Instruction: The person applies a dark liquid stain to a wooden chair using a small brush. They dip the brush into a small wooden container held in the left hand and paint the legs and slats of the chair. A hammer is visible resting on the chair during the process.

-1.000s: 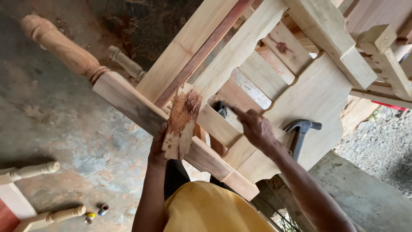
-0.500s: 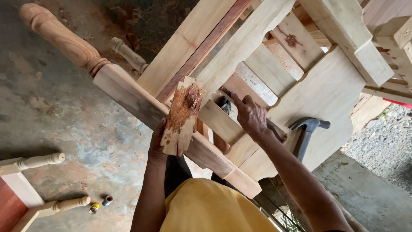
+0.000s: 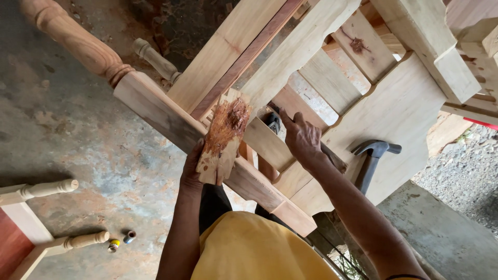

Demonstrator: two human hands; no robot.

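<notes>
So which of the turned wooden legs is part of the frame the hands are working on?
The big turned leg at top left, joined to the pale beam under the left hand; the two small legs at lower left belong to another piece.

Free: concrete floor left | Blocked: chair frame centre-right; hammer beside right forearm

The left hand grips a rough wood block, reddish on its face, pressed against the rail of an unfinished wooden frame. The right hand is just right of the block, closed on a dark tool largely hidden by the fingers. A hammer leans on the frame's panel, right of that arm. A turned leg runs far left. Near left on the concrete floor lie another turned piece and two small bottles.
</notes>
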